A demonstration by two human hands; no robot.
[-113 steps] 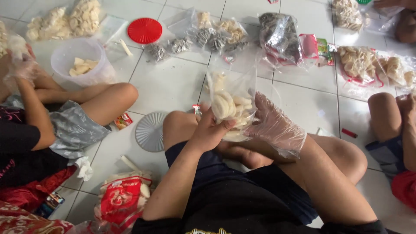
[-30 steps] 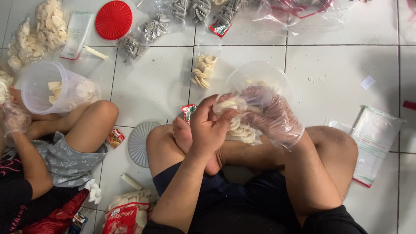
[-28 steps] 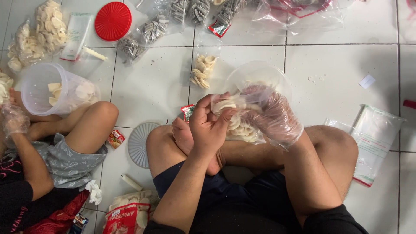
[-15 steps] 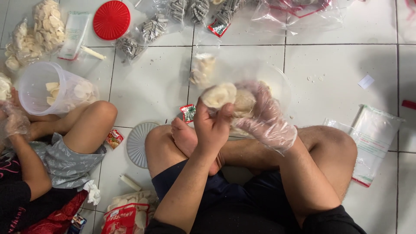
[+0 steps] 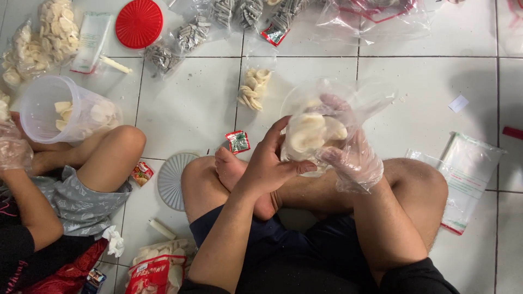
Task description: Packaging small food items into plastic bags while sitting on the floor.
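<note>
Gripping clear bag (image 5: 327, 117) of pale crackers (image 5: 310, 133) over lap: bare left hand (image 5: 269, 163) clasped beneath, gloved right hand (image 5: 348, 149) seemingly inside. Risk: thin plastic slipping, crackers spilling onto tiled floor (image 5: 190, 103) beside filled packet (image 5: 254, 87).

crackers (image 5: 310, 132) in bag (image 5: 348, 103), tub (image 5: 60, 111) left

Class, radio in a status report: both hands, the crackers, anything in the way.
Left hand bare, gripping clear bag. Right hand in plastic glove, pressing pale round crackers into it. Both over crossed legs; nothing blocking them.
</note>
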